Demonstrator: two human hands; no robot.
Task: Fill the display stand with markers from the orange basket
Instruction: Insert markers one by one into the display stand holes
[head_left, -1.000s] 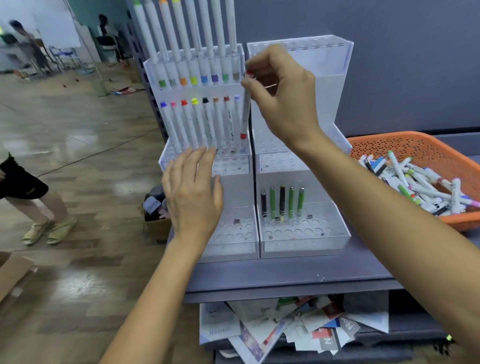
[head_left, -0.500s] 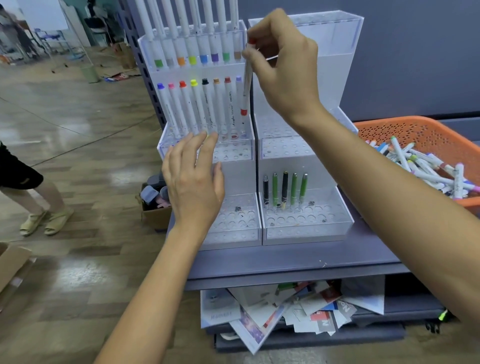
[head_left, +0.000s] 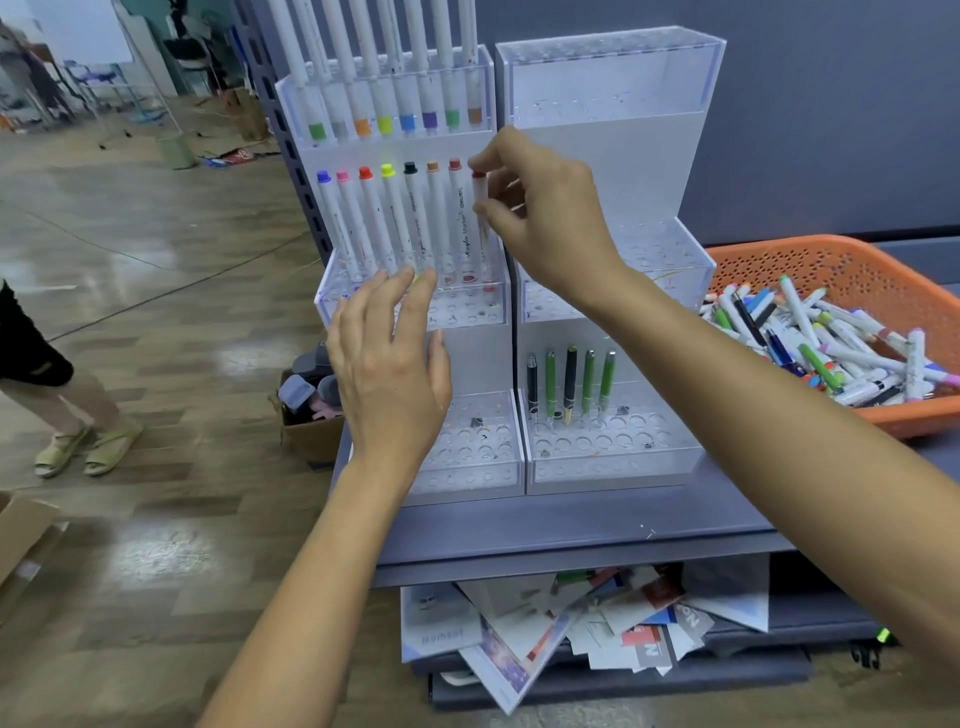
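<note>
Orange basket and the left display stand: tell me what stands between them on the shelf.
In the head view, a second clear display stand sits between the orange basket and the left display stand. It holds five pens; the right hand crosses before it.

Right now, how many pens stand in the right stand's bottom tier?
5, in one row at the back of that tier: black, green, black, green, green. None looks hidden; the front holes are empty.

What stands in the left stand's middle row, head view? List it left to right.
blue-capped marker → pink-capped marker → red-capped marker → yellow-capped marker → black-capped marker → orange-capped marker → dark-red-capped marker → held marker, pinched by the right hand.
</note>
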